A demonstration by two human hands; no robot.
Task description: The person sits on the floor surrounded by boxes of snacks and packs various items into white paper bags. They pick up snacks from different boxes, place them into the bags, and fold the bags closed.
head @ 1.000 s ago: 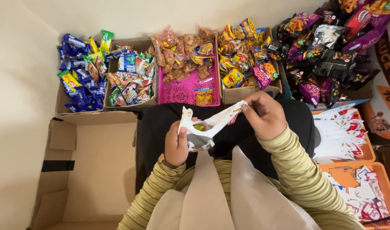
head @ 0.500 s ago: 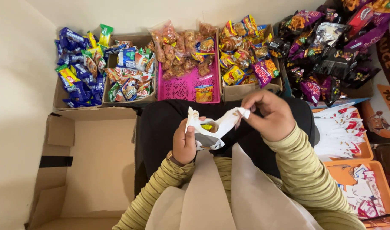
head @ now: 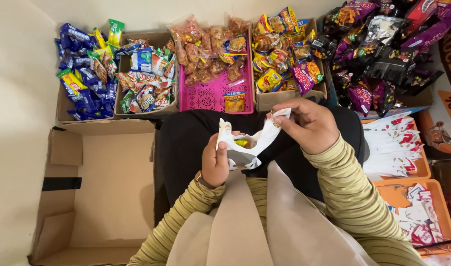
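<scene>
Floor against a pale wall, bins of snacks in a row ahead of your lap. Far left: cardboard tray (head: 63, 111) stacked with blue and yellow-green packets (head: 82, 69). Next, a cardboard box (head: 142, 112) of mixed white, green and red packets. Centre: pink perforated tray (head: 210, 98), far half filled with clear bags of orange snacks (head: 206, 51), one small orange packet (head: 234, 102) lying alone at the near edge. Right of it, a cardboard box (head: 279, 98) of yellow and purple packets, then a loose pile of black and purple bags (head: 378, 54). Big open cardboard carton (head: 102, 197) at your left, nothing visible inside. Two orange trays at your right: nearer-wall one (head: 422, 170) holds flat white-and-red bags, the other (head: 444, 216) holds small white-and-red sachets.

Your hands are apart, both clamped on the white paper bag (head: 247, 145) over your lap. Left hand (head: 215, 165) grips its lower side, thumb on the paper. Right hand (head: 306, 123) pinches the top edge, pulling the mouth open. Something yellow shows inside; can't tell what.
</scene>
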